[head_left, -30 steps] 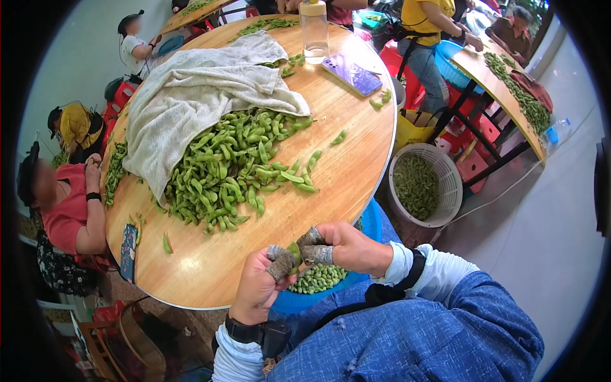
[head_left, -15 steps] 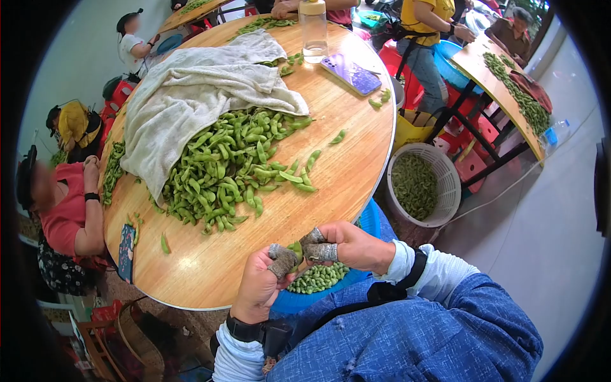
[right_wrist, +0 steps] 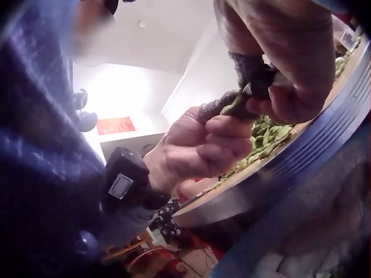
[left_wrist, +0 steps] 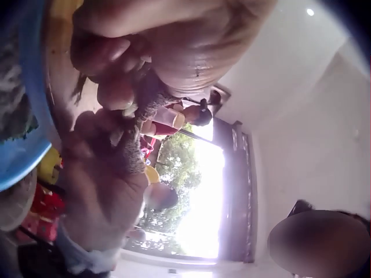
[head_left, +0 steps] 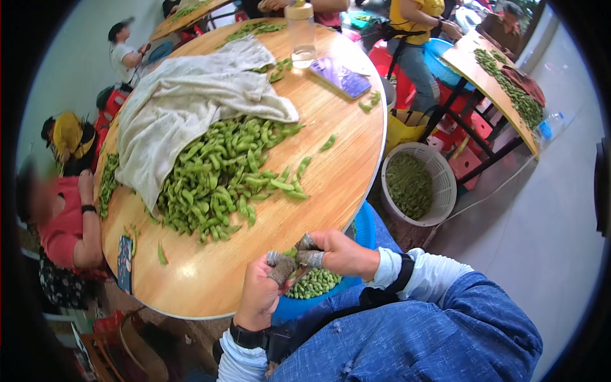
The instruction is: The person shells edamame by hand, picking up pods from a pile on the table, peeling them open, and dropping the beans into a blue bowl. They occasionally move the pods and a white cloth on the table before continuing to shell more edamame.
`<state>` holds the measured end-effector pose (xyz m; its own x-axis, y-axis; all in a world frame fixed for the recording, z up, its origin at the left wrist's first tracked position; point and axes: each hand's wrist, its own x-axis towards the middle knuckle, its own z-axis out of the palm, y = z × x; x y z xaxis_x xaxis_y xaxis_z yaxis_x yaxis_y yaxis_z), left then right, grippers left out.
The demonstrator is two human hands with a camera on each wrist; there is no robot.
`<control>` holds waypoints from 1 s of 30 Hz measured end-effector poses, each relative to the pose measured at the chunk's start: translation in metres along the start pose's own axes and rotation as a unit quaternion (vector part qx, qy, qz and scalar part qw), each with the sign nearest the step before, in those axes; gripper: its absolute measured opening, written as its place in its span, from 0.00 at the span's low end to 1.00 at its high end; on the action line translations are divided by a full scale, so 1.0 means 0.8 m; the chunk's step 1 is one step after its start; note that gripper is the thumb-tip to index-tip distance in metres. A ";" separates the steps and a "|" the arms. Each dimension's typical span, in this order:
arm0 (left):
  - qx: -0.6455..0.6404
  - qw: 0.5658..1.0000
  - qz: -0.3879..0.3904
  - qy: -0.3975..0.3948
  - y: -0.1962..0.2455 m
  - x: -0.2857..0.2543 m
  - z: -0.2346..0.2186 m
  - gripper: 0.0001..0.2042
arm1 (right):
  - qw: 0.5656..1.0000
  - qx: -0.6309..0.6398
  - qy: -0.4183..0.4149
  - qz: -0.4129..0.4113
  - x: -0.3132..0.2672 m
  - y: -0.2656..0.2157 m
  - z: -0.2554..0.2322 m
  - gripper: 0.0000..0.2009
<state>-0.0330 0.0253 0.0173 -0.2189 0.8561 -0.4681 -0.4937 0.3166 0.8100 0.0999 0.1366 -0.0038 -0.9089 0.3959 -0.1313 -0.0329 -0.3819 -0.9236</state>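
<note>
Over a blue basin, my two hands meet at a green soybean pod. My left hand pinches the pod between a thumb and finger wrapped in grey, worn tape. The pod shows between those fingertips in the right wrist view. My right hand, its thumb and finger wrapped the same way, pinches the pod's other end, fingertips close against the left ones. Below the hands lie shelled green beans in the basin. In the left wrist view the fingers mostly hide the pod.
A heap of pods, partly under a pale towel, covers much of the round wooden table. A bottle and purple phone stand beyond. Right of the table is a white basket of greenish pods. Other people sit around.
The head view has shifted, so the table and heap sit a little further left and lower. Both hands stay together at the pod; the right fingertips have come closer over it, and less of it shows.
</note>
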 end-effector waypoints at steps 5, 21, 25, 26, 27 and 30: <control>0.394 0.887 0.226 0.081 -0.008 -0.003 0.011 0.09 | 0.990 -0.126 0.044 -0.049 0.002 -0.002 -0.006 0.06; 0.073 0.985 0.156 0.029 -0.013 -0.015 0.019 0.12 | 0.981 0.094 -0.118 -0.124 0.010 0.006 0.000 0.07; 0.250 0.942 0.221 0.036 -0.021 -0.006 -0.006 0.15 | 0.986 0.079 -0.091 -0.116 0.014 0.012 -0.002 0.06; 0.381 0.881 0.271 0.067 -0.022 -0.007 -0.011 0.16 | 0.988 0.016 -0.079 -0.133 0.014 0.011 -0.003 0.06; 0.504 0.799 0.314 0.097 -0.010 -0.011 -0.003 0.16 | 0.985 -0.047 -0.066 -0.150 0.012 0.008 -0.004 0.07; 0.657 0.654 0.349 0.138 -0.010 -0.010 -0.012 0.16 | 0.983 -0.116 -0.027 -0.141 0.011 0.004 0.002 0.05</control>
<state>-0.0351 0.0117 0.0110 -0.2380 0.9304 0.2787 0.9171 0.1207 0.3800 0.0908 0.1377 -0.0072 -0.8987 0.4104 0.1545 -0.1958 -0.0602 -0.9788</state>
